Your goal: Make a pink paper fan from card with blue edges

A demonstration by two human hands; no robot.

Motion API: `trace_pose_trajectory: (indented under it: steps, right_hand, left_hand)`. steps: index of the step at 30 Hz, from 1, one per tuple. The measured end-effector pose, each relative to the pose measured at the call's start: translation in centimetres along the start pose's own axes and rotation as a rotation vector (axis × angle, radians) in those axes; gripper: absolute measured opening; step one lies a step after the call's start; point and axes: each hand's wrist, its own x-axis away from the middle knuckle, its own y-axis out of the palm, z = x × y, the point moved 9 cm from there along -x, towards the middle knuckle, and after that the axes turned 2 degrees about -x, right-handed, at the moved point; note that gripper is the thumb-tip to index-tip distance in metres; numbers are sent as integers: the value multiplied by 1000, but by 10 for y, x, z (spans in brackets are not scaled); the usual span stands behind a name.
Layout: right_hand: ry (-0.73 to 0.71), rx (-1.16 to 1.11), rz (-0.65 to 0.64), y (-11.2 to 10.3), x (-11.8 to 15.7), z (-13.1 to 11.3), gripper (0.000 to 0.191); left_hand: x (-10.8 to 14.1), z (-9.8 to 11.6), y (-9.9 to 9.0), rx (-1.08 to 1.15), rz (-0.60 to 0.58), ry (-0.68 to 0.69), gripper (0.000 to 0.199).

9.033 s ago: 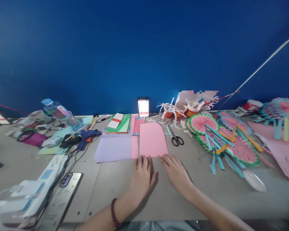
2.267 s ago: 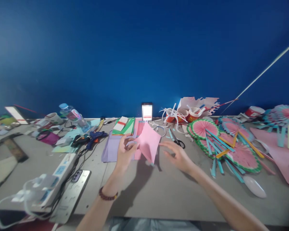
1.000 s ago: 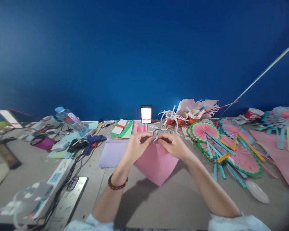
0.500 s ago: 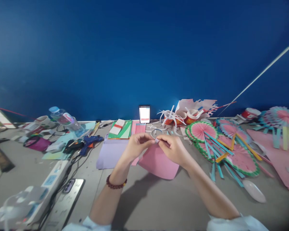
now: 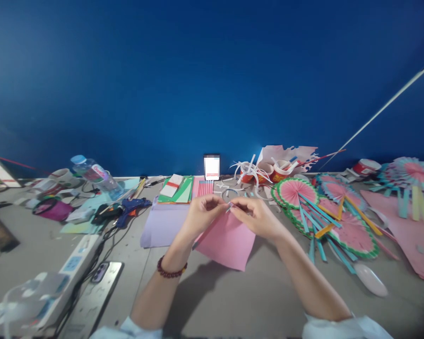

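Note:
My left hand [image 5: 205,214] and my right hand [image 5: 256,217] meet above the middle of the table, fingertips pinched close together. Between them they hold the top end of a pink paper sheet [image 5: 229,241], which hangs down toward me. A tiny pale piece shows at the fingertips, too small to make out. Left of my left hand lies a lilac sheet [image 5: 158,228]. Behind it are green papers [image 5: 185,188] and a pink striped sheet [image 5: 205,187]. A bead bracelet [image 5: 172,268] is around my left wrist.
Pink and green paper fans [image 5: 298,193] and a white spoon-shaped object [image 5: 370,279] lie at right. Red cups [image 5: 280,172] stand behind. At left are a bottle [image 5: 97,174], a blue glue gun [image 5: 132,207], a power strip [image 5: 68,278] and a phone [image 5: 100,292].
The pink sheet has turned, its lower edge shifting left and slightly toward me. Both hands remain in nearly the same place, with small finger movements.

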Motion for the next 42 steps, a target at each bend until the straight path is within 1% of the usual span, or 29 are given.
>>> trace_pose_trajectory:
  steps: [6, 9, 13, 16, 19, 22, 25, 28, 31, 38, 42]
  right_hand:
    - [6, -6, -24, 0, -5, 10, 28]
    - [-8, -13, 10, -2, -7, 12, 29]
    - [-9, -46, 107, -8, -9, 13, 26]
    - [-49, -63, 164, -11, -9, 10, 24]
    - [-61, -67, 184, -11, -9, 9, 23]
    - [-28, -87, 187, -10, -9, 12, 22]
    - [36, -156, 181, -9, -10, 18, 21]
    - [117, -255, 150, -6, -10, 24, 22]
    - [168, -325, 120, -4, -9, 28, 24]
    - [180, -370, 76, -4, -8, 31, 31]
    - [144, -309, 61, -5, -9, 26, 26]
  left_hand:
    - [1, 1, 0, -62, 23, 17, 22]
    - [2, 6, 1, -93, 34, 49, 22]
    - [3, 12, 5, -101, -32, 96, 24]
    - [4, 9, 5, -207, -84, 77, 25]
    - [4, 7, 3, -309, -112, 67, 30]
    - [3, 6, 1, -330, -107, 56, 29]
    - [3, 5, 1, -335, -83, 45, 29]
    - [5, 6, 2, -346, -69, 55, 33]
    - [6, 6, 2, -353, -52, 57, 34]
    - [10, 8, 6, -344, -56, 37, 32]
    - [13, 12, 9, -381, -46, 59, 32]
